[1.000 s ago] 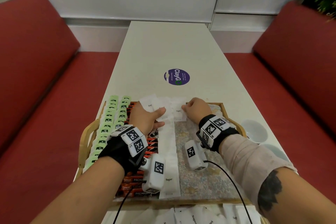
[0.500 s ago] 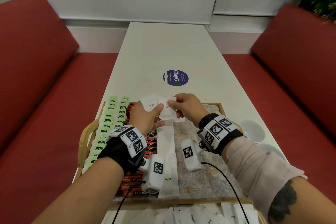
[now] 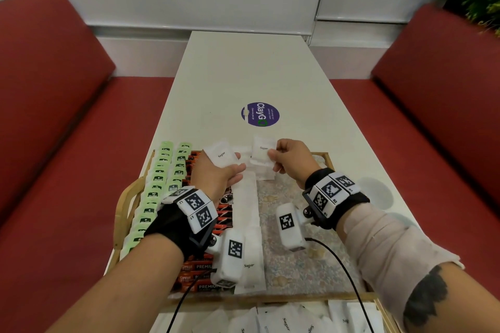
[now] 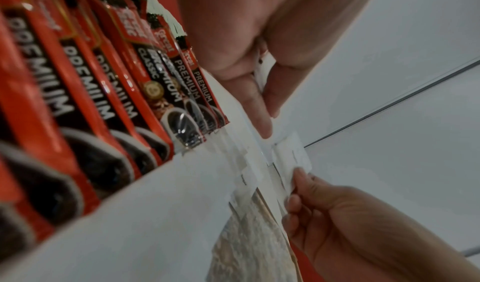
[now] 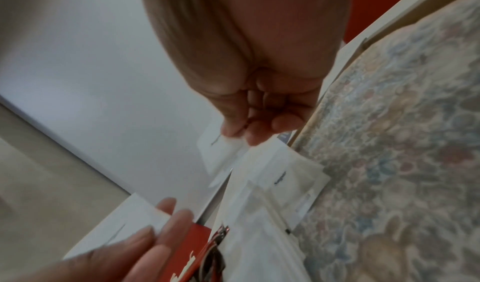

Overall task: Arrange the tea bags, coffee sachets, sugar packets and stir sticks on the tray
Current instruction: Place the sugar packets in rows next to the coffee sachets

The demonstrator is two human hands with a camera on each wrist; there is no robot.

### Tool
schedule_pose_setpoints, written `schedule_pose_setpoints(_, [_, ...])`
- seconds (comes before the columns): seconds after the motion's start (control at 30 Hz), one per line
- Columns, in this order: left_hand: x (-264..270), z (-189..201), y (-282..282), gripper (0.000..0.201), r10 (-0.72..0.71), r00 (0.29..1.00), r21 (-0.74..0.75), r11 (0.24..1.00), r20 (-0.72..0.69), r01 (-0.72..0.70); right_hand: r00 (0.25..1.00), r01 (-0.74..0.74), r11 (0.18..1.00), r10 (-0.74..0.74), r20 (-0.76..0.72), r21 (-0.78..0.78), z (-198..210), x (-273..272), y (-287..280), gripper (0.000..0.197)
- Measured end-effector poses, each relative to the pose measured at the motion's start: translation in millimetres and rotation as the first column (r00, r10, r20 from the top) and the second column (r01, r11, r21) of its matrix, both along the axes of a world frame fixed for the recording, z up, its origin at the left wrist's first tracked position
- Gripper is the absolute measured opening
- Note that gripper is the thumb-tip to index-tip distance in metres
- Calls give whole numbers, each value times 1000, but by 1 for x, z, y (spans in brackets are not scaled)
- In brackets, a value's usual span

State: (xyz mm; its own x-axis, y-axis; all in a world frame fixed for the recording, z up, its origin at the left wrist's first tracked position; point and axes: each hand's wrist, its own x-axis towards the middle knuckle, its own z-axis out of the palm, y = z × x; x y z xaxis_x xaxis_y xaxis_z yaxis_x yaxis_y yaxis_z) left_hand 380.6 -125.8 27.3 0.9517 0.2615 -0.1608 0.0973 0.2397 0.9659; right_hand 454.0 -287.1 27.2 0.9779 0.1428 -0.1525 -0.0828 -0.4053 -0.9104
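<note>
A wooden tray [image 3: 327, 155] with a floral base lies near me on the white table. It holds two rows of green tea bags [image 3: 159, 178], a row of red coffee sachets [image 3: 201, 267] [image 4: 109, 85] and a column of white sugar packets [image 3: 247, 213]. My left hand [image 3: 221, 170] holds a stack of sugar packets [image 3: 221, 155] above the tray's far end. My right hand [image 3: 286, 157] pinches one sugar packet [image 3: 262, 153] [image 5: 218, 152] lifted beside the left hand. No stir sticks are in view.
More loose sugar packets [image 3: 284, 319] lie on the table in front of the tray. A purple round sticker [image 3: 260, 114] marks the table's middle. Two pale round saucers [image 3: 377, 193] sit right of the tray. Red benches flank the table.
My right hand picked a sugar packet off the tray's far end and raised it. The left hand lifted its stack of packets slightly.
</note>
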Motion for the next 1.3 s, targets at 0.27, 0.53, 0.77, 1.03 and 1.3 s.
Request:
schedule_pose_setpoints(0.27, [1, 0, 3, 28, 13, 1000, -15, 1000, -12, -13, 994, 59, 960, -80, -68, -275, -16, 4, -17, 26])
schedule_pose_setpoints(0.53, [0, 2, 0, 27, 26, 999, -26, 999, -26, -26, 996, -29, 924, -5, -88, -382, -24, 1, -8, 10])
schedule_pose_setpoints(0.77, [-1, 4, -1, 27, 23, 999, -41, 999, -49, -25, 995, -30, 908, -14, -101, -419, -23, 3, -4, 19])
schedule_pose_setpoints(1.03, [-1, 6, -2, 33, 11, 995, -94, 995, -103, -21, 994, -16, 899, -32, -104, -437, -25, 5, -3, 14])
schedule_pose_setpoints(1.3, [1, 4, -2, 23, 26, 993, -53, 998, -111, -33, 996, 32, 899, -64, -58, -436, -23, 3, -3, 22])
